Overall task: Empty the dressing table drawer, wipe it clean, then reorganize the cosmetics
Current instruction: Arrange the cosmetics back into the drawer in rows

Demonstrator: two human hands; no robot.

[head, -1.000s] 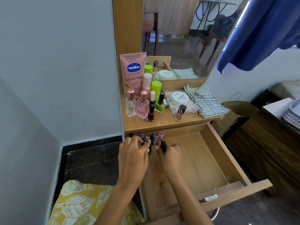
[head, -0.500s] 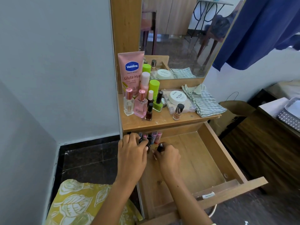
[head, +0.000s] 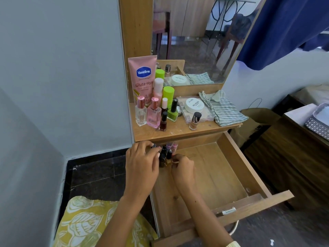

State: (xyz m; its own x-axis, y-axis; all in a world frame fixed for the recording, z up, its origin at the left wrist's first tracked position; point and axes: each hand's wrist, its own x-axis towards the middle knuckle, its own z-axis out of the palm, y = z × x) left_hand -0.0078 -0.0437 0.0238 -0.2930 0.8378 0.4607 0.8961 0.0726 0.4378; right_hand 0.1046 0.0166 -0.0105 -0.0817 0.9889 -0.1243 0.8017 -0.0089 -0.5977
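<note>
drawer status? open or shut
Open. The drawer is pulled well out from under the tabletop, its wooden floor mostly bare, with small cosmetic bottles clustered at its back left corner by both hands.

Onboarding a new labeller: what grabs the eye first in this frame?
Both hands meet at the open drawer's back left corner, left hand and right hand arranging a cluster of small bottles. Above, on the tabletop's left, a tall pink Vaseline tube stands behind perfume and polish bottles; a striped cloth lies right.
</note>
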